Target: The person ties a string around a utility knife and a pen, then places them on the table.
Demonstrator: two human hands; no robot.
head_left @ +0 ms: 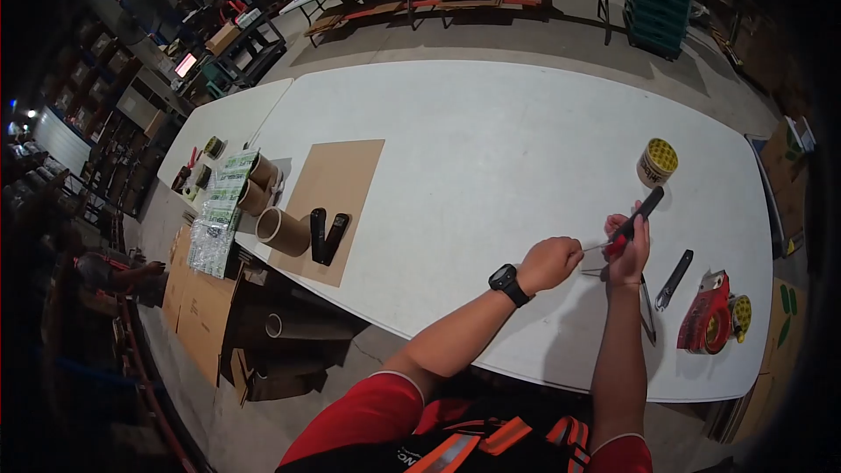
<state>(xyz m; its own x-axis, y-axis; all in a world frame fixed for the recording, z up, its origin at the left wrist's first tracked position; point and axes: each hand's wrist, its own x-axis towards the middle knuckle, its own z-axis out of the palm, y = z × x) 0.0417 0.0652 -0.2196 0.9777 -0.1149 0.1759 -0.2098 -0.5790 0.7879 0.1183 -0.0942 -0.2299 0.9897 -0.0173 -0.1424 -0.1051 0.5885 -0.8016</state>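
Head view, the one feed I have: I see two bare hands at work over the white table [473, 149]. The right hand [629, 250] has its fingers clamped around a black tool [646, 204], held tilted, its upper end pointing away from the body and to the right; a red part [618, 246] shows at the palm. The left hand [550, 264], wearing a black watch [505, 279] at the wrist, has its fingers together on a thin strip [597, 247] that runs across to the right fingers; where the strip ends inside the right hand I cannot tell. Beyond the right fingers, near the tool's upper end, stands a tape roll [658, 163] with a yellow patterned top. To the right of the right fingers I log a black-handled cutter [676, 276], lying apart from them, and farther right and nearer the body, a red tape dispenser [703, 320]. A thin dark bar [649, 314] lies just beside the right wrist. Well left of the left fingers: a flat cardboard sheet [344, 184] carrying a black stapler-like tool [328, 238], with a cardboard tube [282, 229] just beside that and a bubble-wrapped bundle [219, 219] farther left.
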